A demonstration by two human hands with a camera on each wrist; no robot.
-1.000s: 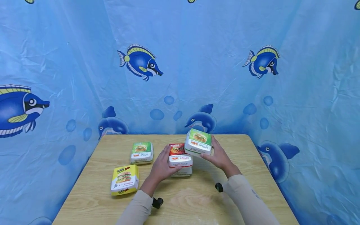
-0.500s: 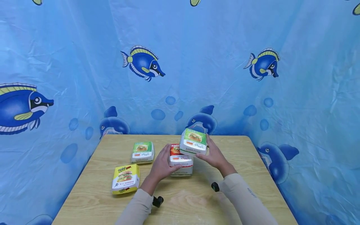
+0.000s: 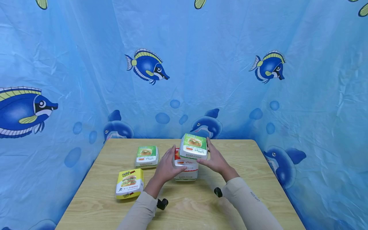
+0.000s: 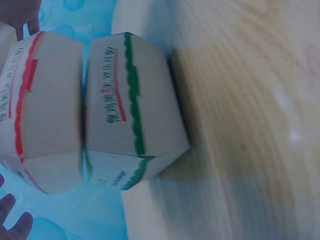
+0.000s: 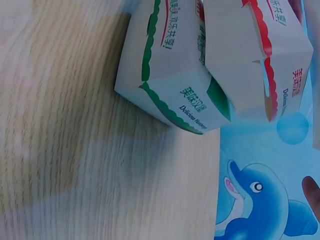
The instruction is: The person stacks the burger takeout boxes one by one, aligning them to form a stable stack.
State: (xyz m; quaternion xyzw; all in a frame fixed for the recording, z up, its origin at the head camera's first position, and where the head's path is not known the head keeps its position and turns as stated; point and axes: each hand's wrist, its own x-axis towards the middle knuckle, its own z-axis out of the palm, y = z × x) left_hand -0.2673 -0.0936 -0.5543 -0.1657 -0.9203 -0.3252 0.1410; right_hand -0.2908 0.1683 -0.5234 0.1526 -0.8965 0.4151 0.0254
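Note:
Two hamburger boxes form a stack on the wooden table: a green-trimmed lower box (image 4: 112, 95) and a red-topped box (image 3: 187, 163) over it. My left hand (image 3: 166, 167) grips the red-topped box, fingers along its left side and thumb across the front. My right hand (image 3: 217, 161) holds a green-topped hamburger box (image 3: 194, 147) by its right side, thumb at the lower front corner. That held box overlaps most of the red top in the head view. In the right wrist view, the red-trimmed box (image 5: 245, 60) sits slightly askew on the green-trimmed box (image 5: 165, 75).
Left of the stack, another green-topped hamburger box (image 3: 147, 156) lies on the wooden table (image 3: 235, 204). Closer to me is a yellow hamburger box (image 3: 130, 183). A blue curtain (image 3: 184, 80) printed with fish and dolphins surrounds the table's back and sides.
My right hand has carried the green-topped box left and slightly lower, over the red-topped box. My left hand has kept its grip on the stack.

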